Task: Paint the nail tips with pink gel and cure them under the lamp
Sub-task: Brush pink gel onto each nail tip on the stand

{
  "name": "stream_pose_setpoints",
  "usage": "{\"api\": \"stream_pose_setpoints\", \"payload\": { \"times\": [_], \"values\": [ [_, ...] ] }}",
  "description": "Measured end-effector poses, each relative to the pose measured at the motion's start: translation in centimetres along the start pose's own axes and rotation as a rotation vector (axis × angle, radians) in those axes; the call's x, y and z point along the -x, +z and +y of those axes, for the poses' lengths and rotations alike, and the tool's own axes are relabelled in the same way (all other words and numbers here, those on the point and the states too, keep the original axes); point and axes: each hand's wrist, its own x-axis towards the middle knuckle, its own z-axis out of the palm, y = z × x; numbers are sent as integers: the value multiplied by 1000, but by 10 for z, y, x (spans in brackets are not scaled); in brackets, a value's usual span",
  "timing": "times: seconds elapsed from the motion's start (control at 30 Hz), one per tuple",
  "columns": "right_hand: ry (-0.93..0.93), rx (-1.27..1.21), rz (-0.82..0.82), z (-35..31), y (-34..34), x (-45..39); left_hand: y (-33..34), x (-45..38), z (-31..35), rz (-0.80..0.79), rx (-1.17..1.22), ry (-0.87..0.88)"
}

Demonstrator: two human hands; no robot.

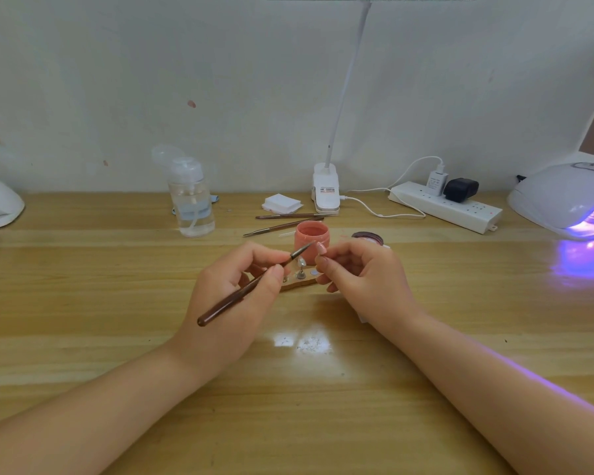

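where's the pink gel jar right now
The pink gel jar stands open at table centre, just behind both hands, with its lid lying to its right.

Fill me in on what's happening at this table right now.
A person is painting a nail tip with pink gel. The left hand holds a brush, its bristles pointed at the tip, which the right hand pinches in front of the open pink jar. A stand with more tips sits on the table between the hands. The curing lamp at the far right glows violet.
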Motion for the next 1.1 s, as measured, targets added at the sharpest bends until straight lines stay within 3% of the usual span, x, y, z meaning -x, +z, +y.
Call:
{"api": "stream_pose_setpoints", "payload": {
  "times": [0.27,1.1],
  "values": [
    [19,18,10,0,-1,0,3,-1,-1,-2,54,-68],
    [14,18,25,-2,-1,1,0,-1,4,-69,-48,0]
  ]
}}
